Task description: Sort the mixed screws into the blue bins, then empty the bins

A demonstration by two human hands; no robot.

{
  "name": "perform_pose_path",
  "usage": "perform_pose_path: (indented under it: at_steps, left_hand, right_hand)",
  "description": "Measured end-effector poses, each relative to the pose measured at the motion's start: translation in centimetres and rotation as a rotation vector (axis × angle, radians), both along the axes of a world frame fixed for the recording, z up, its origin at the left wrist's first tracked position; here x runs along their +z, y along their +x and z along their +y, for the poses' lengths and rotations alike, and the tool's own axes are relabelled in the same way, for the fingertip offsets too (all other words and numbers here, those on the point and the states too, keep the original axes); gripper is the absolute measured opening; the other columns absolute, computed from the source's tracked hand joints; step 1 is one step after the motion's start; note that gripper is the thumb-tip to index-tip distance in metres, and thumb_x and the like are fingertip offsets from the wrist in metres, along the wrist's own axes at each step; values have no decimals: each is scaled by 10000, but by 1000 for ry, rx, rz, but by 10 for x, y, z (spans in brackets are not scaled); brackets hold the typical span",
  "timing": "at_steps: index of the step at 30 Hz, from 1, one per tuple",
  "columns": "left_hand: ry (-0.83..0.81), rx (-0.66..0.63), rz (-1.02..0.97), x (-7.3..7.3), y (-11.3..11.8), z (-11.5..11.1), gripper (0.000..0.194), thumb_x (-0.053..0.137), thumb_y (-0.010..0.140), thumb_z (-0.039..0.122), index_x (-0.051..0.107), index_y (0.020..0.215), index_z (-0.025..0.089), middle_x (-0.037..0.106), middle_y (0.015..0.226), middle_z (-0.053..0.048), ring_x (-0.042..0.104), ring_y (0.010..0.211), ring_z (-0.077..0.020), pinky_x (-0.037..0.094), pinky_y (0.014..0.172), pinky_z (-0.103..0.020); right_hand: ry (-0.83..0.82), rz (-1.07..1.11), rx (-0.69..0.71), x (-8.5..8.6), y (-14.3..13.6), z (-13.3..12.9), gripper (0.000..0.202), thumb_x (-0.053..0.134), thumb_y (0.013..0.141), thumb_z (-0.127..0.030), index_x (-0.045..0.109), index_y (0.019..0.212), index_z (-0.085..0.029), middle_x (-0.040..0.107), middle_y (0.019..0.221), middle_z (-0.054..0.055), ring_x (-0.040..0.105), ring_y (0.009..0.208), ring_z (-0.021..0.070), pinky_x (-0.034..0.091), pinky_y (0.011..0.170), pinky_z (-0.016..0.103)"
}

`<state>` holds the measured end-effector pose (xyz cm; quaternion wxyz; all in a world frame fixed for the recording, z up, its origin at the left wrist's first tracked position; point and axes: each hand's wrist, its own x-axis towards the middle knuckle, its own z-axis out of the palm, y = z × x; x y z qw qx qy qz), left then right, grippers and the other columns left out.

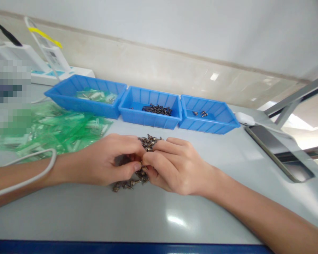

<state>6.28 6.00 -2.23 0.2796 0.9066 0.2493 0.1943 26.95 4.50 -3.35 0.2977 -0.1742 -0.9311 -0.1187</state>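
Head view, looking down at a smooth grey tabletop point(100, 218), shiny enough to throw back a bright light spot, with a dark blue strip point(122, 247) along the near edge. Can't make out the small print on the white adapter point(59, 58) at far left, too blurry. Also got a yellow band point(45, 37) around a white cable up there, plus a white power strip point(81, 72) with light blue panels. Behind all that, glossy beige wall tile point(159, 67) under a plain pale wall.

Onto the hands: left hand point(108, 160) and right hand point(175, 165) with fingertips together, pinching a tiny metal piece point(143, 167) between them, right over a loose pile of metal screws point(148, 143) on the tabletop. Stubby, brownish, kinda dull-shiny.

Lined up behind, three ribbed blue plastic bins: left bin point(82, 102) with crinkly green plastic and white bits, middle bin point(151, 120) with long dark screws point(159, 110), right bin point(206, 126) with just a few small ones. To the left, a heap of see-through green bags point(60, 132) with pale pieces inside. Over at right, a flat phone point(279, 153), black and glossy, near a rounded white plastic piece point(245, 119).
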Motion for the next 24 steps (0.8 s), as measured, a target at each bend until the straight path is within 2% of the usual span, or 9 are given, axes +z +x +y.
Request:
perform_pose_path:
  at_steps: [24]
  left_hand:
    - [0, 17, 14, -2, 3, -3, 103, 480, 794, 164, 536, 708, 168, 511, 645, 11, 474, 596, -110, 365, 563, -222]
  right_hand:
    - [-18, 21, 18, 2, -5, 0, 148, 467, 886, -129, 567, 777, -136, 585, 620, 7, 468, 589, 132, 296, 524, 283]
